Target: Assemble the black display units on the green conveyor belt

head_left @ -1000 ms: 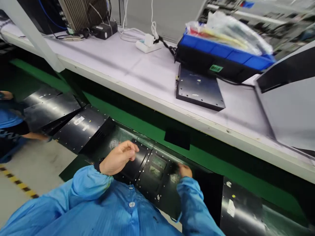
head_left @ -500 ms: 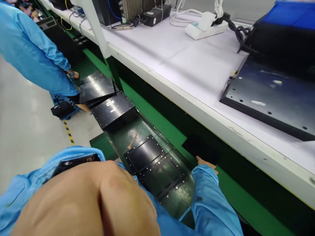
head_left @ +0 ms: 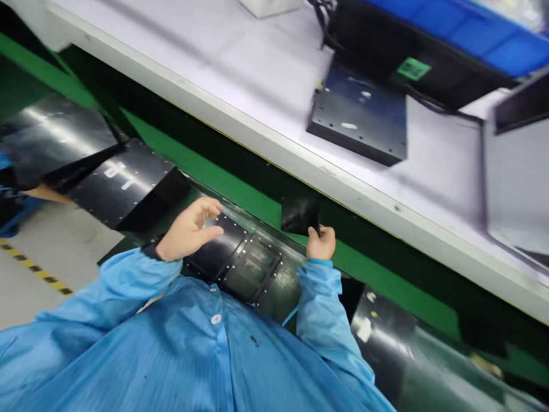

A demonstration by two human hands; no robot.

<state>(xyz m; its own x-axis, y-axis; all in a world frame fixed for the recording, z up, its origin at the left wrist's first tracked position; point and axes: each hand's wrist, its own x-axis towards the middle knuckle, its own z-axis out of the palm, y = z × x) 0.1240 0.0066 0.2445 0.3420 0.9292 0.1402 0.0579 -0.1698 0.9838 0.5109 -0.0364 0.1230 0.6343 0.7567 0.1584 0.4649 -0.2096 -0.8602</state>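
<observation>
Pinching the near corner of a thin dark sheet point(head_left: 298, 214), the right hand point(head_left: 321, 245) is closed, thumb against curled fingers. The sheet stands before the green strip point(head_left: 253, 206) below the workbench edge; it is blurred and dim there, so I can't tell whether it is loose or fixed along one side. The left hand point(head_left: 189, 232) holds nothing that shows: its fingers are bent, its thumb stands apart, and it hangs above the left framed black plate point(head_left: 221, 249).

The step in hand seems to be taking hold of the sheet by its edge. The next move, I judge, calls for a firm pinch and a clean pull clear of the strip, with the left hand free to steady it.

Below, a low green surface point(head_left: 285, 286) carries that plate and, beside it, the right framed black plate point(head_left: 253, 269), both dotted with pale fasteners. To the left sits a black metal box point(head_left: 124, 183) with white labels (a co-worker's arm point(head_left: 49, 193) reaches in beyond it). Above, the white workbench point(head_left: 240, 117) bears a flat black enclosure point(head_left: 360, 114) and a blue-rimmed bin point(head_left: 463, 34). Black-and-yellow tape point(head_left: 38, 272) crosses the pale floor.
</observation>
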